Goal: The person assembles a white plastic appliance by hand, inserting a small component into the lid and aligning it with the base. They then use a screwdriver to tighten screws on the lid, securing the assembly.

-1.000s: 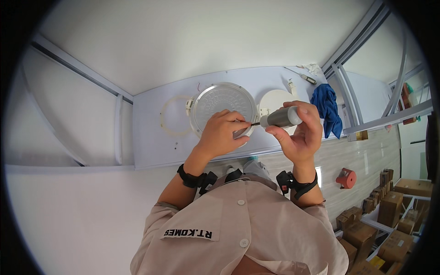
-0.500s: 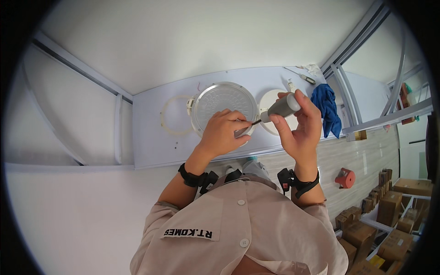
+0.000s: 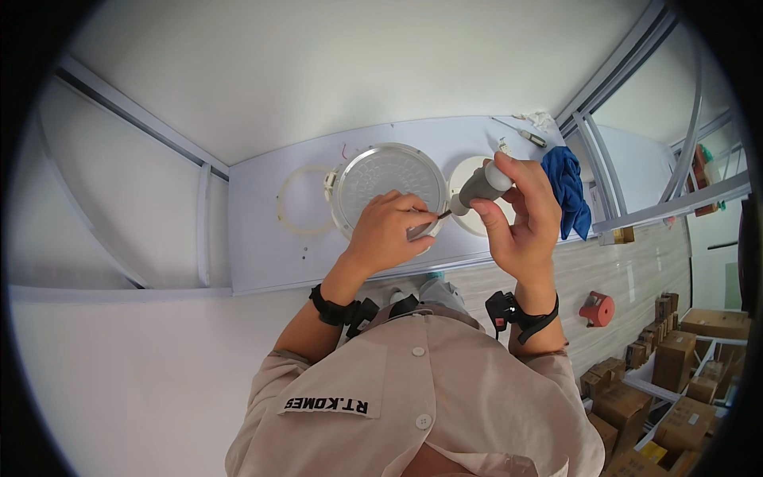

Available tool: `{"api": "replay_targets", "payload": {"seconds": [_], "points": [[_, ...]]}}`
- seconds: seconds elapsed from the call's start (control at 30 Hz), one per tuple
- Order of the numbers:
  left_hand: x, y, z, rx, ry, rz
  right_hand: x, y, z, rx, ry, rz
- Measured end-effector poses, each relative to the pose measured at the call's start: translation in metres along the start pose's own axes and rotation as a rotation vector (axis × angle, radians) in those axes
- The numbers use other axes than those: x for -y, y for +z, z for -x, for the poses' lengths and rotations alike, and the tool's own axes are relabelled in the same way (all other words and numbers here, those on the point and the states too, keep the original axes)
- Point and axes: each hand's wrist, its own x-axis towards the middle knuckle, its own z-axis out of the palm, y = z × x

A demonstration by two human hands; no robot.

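My right hand (image 3: 526,215) grips a screwdriver (image 3: 486,184) with a thick grey handle and a light grey end. Its dark shaft slants down to the left, toward the near right rim of a round silver light housing (image 3: 391,171). My left hand (image 3: 389,232) is curled over that near rim, thumb on the outer side, index fingertip beside the screwdriver's tip. Whatever the tip meets is too small and covered to make out. Behind the screwdriver lies a white round disc (image 3: 462,173), partly hidden by my right hand.
A pale ring (image 3: 280,208) lies left of the housing, with small dark screws (image 3: 304,253) nearer the edge. A blue cloth (image 3: 566,191) and a second screwdriver (image 3: 531,137) lie at the right. Metal framing (image 3: 598,163) borders the white table (image 3: 254,230). A red stool (image 3: 597,309) stands on the floor.
The screwdriver's handle has tilted more upright, and my right hand has shifted slightly right and turned with it. My left hand and the housing hold nearly the same place.
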Motion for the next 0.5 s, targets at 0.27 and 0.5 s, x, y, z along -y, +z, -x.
{"api": "replay_targets", "payload": {"seconds": [0.27, 0.5], "points": [[0.0, -0.002, -0.001, 0.018, -0.001, 0.001, 0.003, -0.003, -0.005, 0.067, -0.12, -0.095], [-0.001, -0.003, -0.002, 0.031, -0.02, -0.01, -0.006, -0.008, -0.003, 0.023, -0.161, 0.035]]}}
